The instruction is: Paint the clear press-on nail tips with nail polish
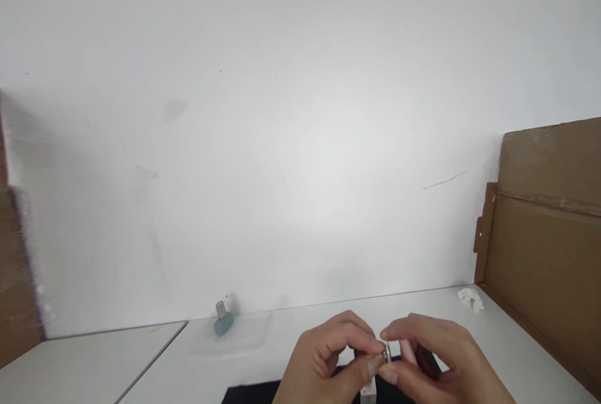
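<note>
My left hand is closed in a pinch, with thumb and forefinger pressed on a small shiny metal piece. Facing it, my right hand has its thumb and forefinger at the lower and upper ends of the same piece. Its exact kind is too small to make out, and fingertips cover part of it. Something dark shows behind the right fingers, mostly hidden. Below the hands lies a black mat or cloth. A small whitish block stands on or above it, partly cut off by the frame's lower edge.
On the white table, a teal bottle with a grey cap stands on a clear plastic sheet or tray. A crumpled white tissue lies at the back right. Cardboard panels flank the white wall.
</note>
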A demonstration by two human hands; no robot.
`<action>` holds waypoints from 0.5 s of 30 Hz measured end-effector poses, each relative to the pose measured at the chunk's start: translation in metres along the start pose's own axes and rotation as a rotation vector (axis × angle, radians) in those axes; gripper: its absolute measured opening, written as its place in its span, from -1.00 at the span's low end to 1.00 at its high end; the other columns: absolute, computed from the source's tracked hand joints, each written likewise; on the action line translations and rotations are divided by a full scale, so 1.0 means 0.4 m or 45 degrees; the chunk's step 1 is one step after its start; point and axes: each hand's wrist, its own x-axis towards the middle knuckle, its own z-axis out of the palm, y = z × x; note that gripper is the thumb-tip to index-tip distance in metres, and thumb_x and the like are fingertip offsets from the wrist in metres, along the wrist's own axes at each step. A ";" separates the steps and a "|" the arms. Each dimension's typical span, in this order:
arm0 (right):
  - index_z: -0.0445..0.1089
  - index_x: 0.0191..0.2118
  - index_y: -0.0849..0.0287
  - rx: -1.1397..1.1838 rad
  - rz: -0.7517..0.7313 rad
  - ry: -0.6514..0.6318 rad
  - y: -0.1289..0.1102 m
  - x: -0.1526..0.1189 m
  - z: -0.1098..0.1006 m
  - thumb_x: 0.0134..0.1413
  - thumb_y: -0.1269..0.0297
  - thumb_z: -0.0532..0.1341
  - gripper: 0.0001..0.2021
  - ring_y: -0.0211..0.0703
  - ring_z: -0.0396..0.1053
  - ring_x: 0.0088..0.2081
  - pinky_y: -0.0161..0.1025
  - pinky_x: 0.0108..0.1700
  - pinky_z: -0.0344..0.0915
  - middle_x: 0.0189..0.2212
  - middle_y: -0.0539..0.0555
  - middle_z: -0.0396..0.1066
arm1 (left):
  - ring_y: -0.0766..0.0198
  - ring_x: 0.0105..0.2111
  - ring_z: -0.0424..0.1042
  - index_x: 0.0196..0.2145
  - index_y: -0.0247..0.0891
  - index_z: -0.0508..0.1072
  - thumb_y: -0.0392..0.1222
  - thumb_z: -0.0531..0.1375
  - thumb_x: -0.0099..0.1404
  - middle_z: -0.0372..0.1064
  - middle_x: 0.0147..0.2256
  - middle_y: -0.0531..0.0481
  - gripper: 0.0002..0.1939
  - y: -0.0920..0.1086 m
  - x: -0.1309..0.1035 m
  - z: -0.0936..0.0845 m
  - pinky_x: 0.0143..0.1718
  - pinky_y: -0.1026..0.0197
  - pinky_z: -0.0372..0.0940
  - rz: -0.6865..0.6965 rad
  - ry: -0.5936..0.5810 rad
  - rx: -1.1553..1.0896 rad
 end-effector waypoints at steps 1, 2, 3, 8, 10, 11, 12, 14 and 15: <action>0.59 -0.21 -0.01 0.007 0.016 0.000 -0.001 -0.001 0.002 0.17 0.20 0.39 -0.92 -0.30 0.16 -0.56 -0.41 -0.54 0.12 -0.60 -0.13 0.22 | 0.21 -0.32 0.47 -0.43 -0.09 0.74 0.03 0.51 0.16 0.48 -0.39 0.02 -0.82 0.001 0.000 0.001 -0.22 0.23 0.32 0.000 0.004 0.001; 0.60 -0.21 -0.01 0.024 0.047 0.000 -0.003 -0.003 0.003 0.17 0.15 0.39 -0.89 -0.30 0.16 -0.56 -0.41 -0.55 0.13 -0.60 -0.13 0.21 | 0.21 -0.32 0.47 -0.43 -0.10 0.74 0.02 0.51 0.15 0.48 -0.39 0.02 -0.82 0.002 0.002 0.002 -0.22 0.23 0.32 0.002 0.015 0.001; 0.61 -0.20 -0.01 0.054 0.092 0.000 -0.005 -0.004 0.003 0.17 0.07 0.39 -0.84 -0.30 0.16 -0.56 -0.42 -0.56 0.14 -0.59 -0.12 0.20 | 0.21 -0.32 0.47 -0.44 -0.11 0.74 0.02 0.52 0.14 0.49 -0.39 0.02 -0.82 0.002 0.004 0.002 -0.22 0.23 0.33 0.004 0.029 -0.006; 0.61 -0.06 -0.01 0.232 0.332 0.274 -0.006 -0.001 -0.021 0.12 -0.21 0.36 -0.56 -0.24 0.28 -0.54 -0.38 -0.51 0.31 -0.55 -0.08 0.31 | 0.24 -0.42 0.46 -0.47 -0.18 0.70 0.00 0.57 0.06 0.52 -0.47 0.03 -0.76 -0.001 0.021 0.004 -0.35 0.23 0.38 -0.124 0.050 -0.225; 0.59 -0.08 0.03 0.243 0.330 0.486 0.006 0.004 -0.040 0.22 -0.19 0.30 -0.59 -0.17 0.38 -0.46 -0.34 -0.39 0.42 -0.55 -0.04 0.37 | 0.23 -0.44 0.48 -0.48 -0.21 0.68 0.00 0.59 0.00 0.56 -0.47 0.00 -0.72 -0.002 0.027 0.005 -0.41 0.24 0.39 -0.183 0.078 -0.302; 0.58 -0.07 0.04 0.255 0.324 0.558 0.014 0.007 -0.048 0.26 -0.17 0.27 -0.60 -0.14 0.41 -0.42 -0.32 -0.34 0.45 -0.54 -0.01 0.40 | 0.22 -0.44 0.49 -0.49 -0.23 0.67 0.00 0.61 -0.03 0.58 -0.46 -0.02 -0.70 -0.003 0.029 0.005 -0.41 0.24 0.40 -0.197 0.102 -0.326; 0.57 -0.04 0.05 0.284 0.321 0.592 0.021 0.008 -0.055 0.28 -0.15 0.26 -0.60 -0.13 0.44 -0.39 -0.32 -0.31 0.47 -0.51 0.01 0.43 | 0.22 -0.44 0.51 -0.49 -0.24 0.67 0.00 0.62 -0.06 0.61 -0.44 -0.03 -0.68 -0.004 0.031 0.005 -0.41 0.24 0.41 -0.208 0.127 -0.346; 0.55 0.02 0.06 0.385 0.331 0.585 0.029 0.011 -0.062 0.30 -0.13 0.25 -0.60 -0.14 0.45 -0.35 -0.34 -0.30 0.48 -0.44 0.05 0.49 | 0.25 -0.47 0.51 -0.49 -0.24 0.66 -0.01 0.63 -0.09 0.63 -0.45 -0.03 -0.66 -0.008 0.034 0.005 -0.39 0.24 0.42 -0.218 0.150 -0.375; 0.54 0.03 0.06 0.443 0.339 0.564 0.029 0.011 -0.061 0.30 -0.12 0.26 -0.60 -0.14 0.45 -0.34 -0.35 -0.29 0.48 -0.42 0.05 0.50 | 0.26 -0.48 0.51 -0.49 -0.24 0.65 -0.02 0.63 -0.09 0.64 -0.45 -0.03 -0.66 -0.011 0.035 0.005 -0.39 0.24 0.42 -0.217 0.149 -0.387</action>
